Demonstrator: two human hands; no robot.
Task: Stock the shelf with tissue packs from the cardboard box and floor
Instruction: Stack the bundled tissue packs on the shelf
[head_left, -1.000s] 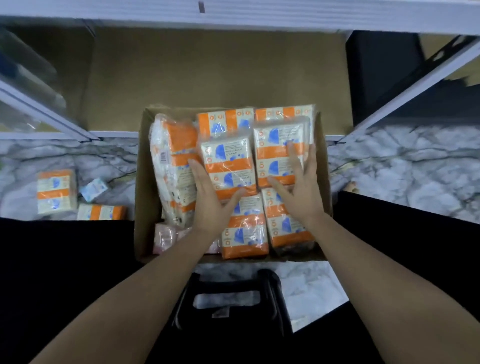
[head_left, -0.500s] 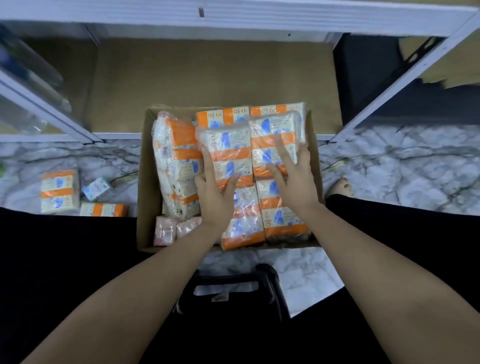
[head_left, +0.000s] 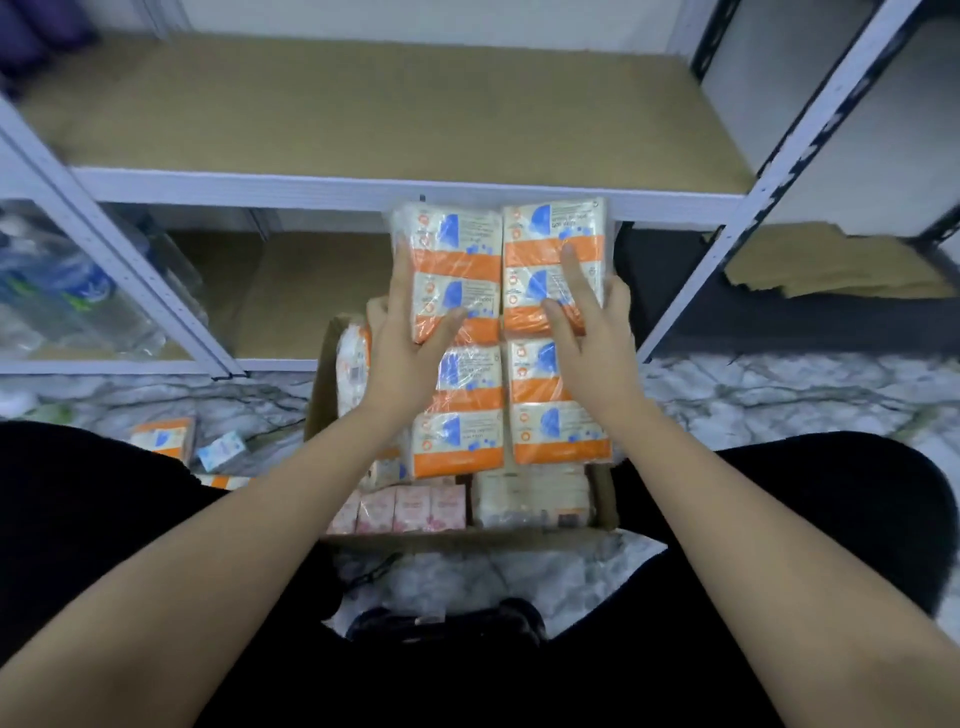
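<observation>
I hold a clear-wrapped bundle of orange, white and blue tissue packs (head_left: 467, 244), two columns wide, above the open cardboard box (head_left: 321, 400). My left hand (head_left: 408, 338) grips its left side with the thumb on top. My right hand (head_left: 589, 338) grips its right side, fingers spread over the front. The bundle's far end overlaps the white front rail (head_left: 260, 189) of the shelf with the brown board (head_left: 363, 104). Left in the box are pink packs (head_left: 410, 509), a pale bundle (head_left: 530, 501) and an upright bundle (head_left: 352, 374).
On the marble floor at the left lie an orange pack (head_left: 163, 439) and a small blue pack (head_left: 221, 449). Water bottles (head_left: 62, 296) fill the lower left shelf bay. A lower brown board (head_left: 291, 291) sits behind the box. My black-clad knees flank the box; a black object (head_left: 447, 621) lies between them.
Both hands closed on the bundle and lifted it out of the box, up and away from me toward the shelf. My view tilted up, showing the shelf board.
</observation>
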